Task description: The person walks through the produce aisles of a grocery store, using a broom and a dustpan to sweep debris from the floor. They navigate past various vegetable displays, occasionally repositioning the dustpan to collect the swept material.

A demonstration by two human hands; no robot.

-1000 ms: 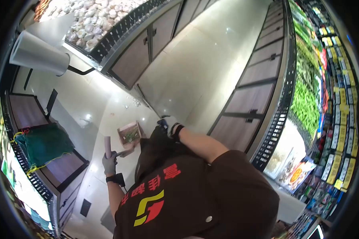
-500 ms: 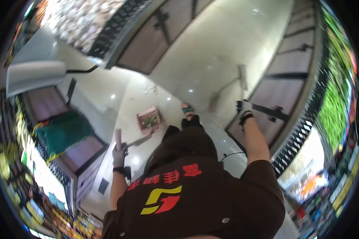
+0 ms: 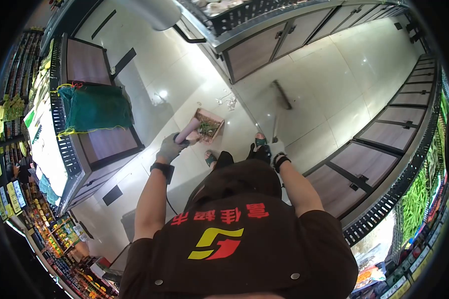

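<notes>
My left hand point(image 3: 170, 148), in a grey glove, is closed around the thick pinkish handle of a dustpan point(image 3: 220, 121). The pan rests low at the floor ahead of me, with green leafy scraps point(image 3: 206, 127) inside. In my gloved right hand point(image 3: 278, 150) is the thin pale handle of a broom point(image 3: 283, 95), whose narrow dark head is out on the tiles, right of the pan. Small whitish scraps point(image 3: 229, 102) are scattered on the floor beyond the dustpan. Both my sandalled feet show between my hands.
Display stands with wood-look panels point(image 3: 361, 162) curve along the right, bearing green vegetables point(image 3: 419, 207). Another stand point(image 3: 264, 47) is at the top. On the left, a green mesh bag point(image 3: 97, 108) hangs against a stand. A grey cylindrical object point(image 3: 154, 12) juts in at the top.
My view has turned and shifted. My right hand has come inward toward my feet with the broom. My left hand, still on the dustpan handle, now appears higher and closer to the pan.
</notes>
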